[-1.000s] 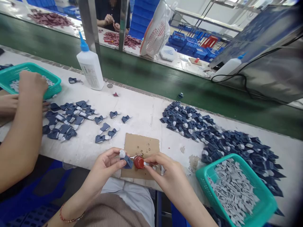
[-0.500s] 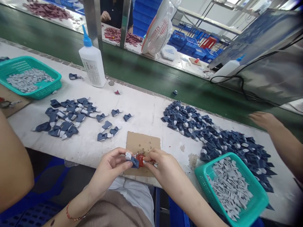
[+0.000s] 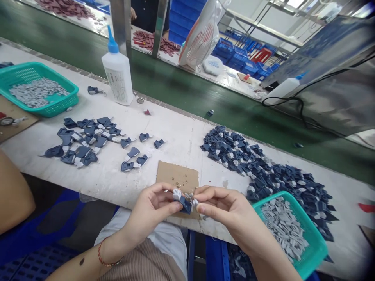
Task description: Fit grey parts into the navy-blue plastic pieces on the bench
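Navy piece [image 3: 185, 205] clamped in my left grip [image 3: 146, 207], grey piece [image 3: 194, 202] pinched in my right grip [image 3: 230, 206]: seemingly a joining step, next calling for careful alignment.

– Changes at the hands?
– Right hand [image 3: 233, 212] has brought its pale piece [image 3: 194, 203] to the three o'clock end of the left hand's [image 3: 148, 210] navy part [image 3: 184, 204]; contact unconfirmed. Red cap now obscured.
– Elsewhere?
– Co-worker's hand gone from beside the navy heap [image 3: 272, 173]. Another dark piece [image 3: 298, 145] now on the green belt [image 3: 175, 93], at the heap's two o'clock.
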The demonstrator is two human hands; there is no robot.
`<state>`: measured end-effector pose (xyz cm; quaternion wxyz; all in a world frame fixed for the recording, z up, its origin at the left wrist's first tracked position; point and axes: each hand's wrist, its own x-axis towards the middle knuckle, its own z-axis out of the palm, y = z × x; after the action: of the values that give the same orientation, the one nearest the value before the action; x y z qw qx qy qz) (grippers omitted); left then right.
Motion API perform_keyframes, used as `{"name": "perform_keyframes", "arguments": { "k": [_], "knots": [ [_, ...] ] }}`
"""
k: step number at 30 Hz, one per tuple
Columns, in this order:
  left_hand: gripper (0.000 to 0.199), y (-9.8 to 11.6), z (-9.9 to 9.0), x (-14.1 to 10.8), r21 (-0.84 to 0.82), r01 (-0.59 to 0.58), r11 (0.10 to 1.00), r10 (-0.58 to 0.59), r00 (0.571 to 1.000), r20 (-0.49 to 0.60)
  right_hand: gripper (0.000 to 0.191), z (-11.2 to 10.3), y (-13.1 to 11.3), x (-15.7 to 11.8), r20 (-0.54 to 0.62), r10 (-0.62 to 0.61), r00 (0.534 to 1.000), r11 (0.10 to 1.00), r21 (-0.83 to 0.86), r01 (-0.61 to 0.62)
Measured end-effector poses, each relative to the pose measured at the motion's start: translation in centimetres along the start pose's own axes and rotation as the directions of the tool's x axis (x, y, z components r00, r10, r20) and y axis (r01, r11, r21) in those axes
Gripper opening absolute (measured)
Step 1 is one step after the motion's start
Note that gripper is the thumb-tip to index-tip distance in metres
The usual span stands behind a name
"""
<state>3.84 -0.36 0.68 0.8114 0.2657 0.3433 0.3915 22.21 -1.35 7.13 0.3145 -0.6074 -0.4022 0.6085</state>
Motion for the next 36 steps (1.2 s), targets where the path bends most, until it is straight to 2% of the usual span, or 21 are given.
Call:
{"name": "perform_keyframes", "arguments": {
  "k": [5,13,16,19,23,26,28,31,33,34,36],
  "knots": [
    [0.019,-0.3,0.5,0.0,-0.061,-0.03,0.998,0.031,0.999,0.018,0.017,0.5,-0.4,-0.5,0.02,-0.032,0.999,0.998,-0.061,0.033],
    [0.017,-0.8,0.5,-0.3,-0.067,-0.057,0.996,0.058,0.998,0.005,0.012,0.8,-0.6,-1.0,-0.005,-0.124,0.992,0.941,-0.319,0.116],
    [0.017,-1.0,0.5,-0.3,-0.073,-0.065,0.995,0.066,0.998,0.007,0.01,0.8,-0.7,-1.1,-0.014,-0.127,0.992,0.925,-0.362,0.113],
    [0.017,-1.1,0.4,-0.3,-0.085,-0.06,0.995,0.062,0.998,0.021,0.014,0.6,-0.6,-0.8,0.011,-0.033,0.999,0.965,-0.261,0.035],
    [0.019,-1.2,0.3,-0.3,-0.098,-0.028,0.995,0.034,0.998,0.05,0.026,0.5,0.2,-0.3,0.144,0.118,0.982,0.988,0.077,-0.13],
    [0.019,-1.2,0.2,-0.2,-0.104,0.001,0.995,0.009,0.995,0.095,0.03,0.7,0.9,-0.1,0.234,0.144,0.962,0.949,0.244,-0.201],
    [0.021,-1.2,0.2,-0.1,-0.111,0.041,0.993,-0.031,0.996,0.087,0.03,1.1,1.4,0.0,0.236,0.124,0.964,0.933,0.303,-0.194],
    [0.029,-1.1,0.3,0.0,-0.161,0.098,0.982,-0.095,0.995,0.022,0.029,2.0,2.3,0.0,0.121,0.04,0.992,0.931,0.357,-0.081],
    [0.033,-1.0,0.5,0.0,-0.209,0.117,0.971,-0.119,0.993,0.002,0.026,2.5,3.0,0.0,-0.012,-0.084,0.996,0.939,0.334,0.084],
    [0.034,-1.0,0.6,0.1,-0.232,0.125,0.965,-0.126,0.992,0.007,0.023,2.7,3.4,0.0,-0.088,-0.175,0.981,0.939,0.286,0.193],
    [0.032,-0.9,0.9,0.1,-0.263,0.14,0.954,-0.135,0.99,0.038,0.017,2.9,4.0,-0.2,-0.207,-0.376,0.903,0.908,0.112,0.403]
  ]
}}
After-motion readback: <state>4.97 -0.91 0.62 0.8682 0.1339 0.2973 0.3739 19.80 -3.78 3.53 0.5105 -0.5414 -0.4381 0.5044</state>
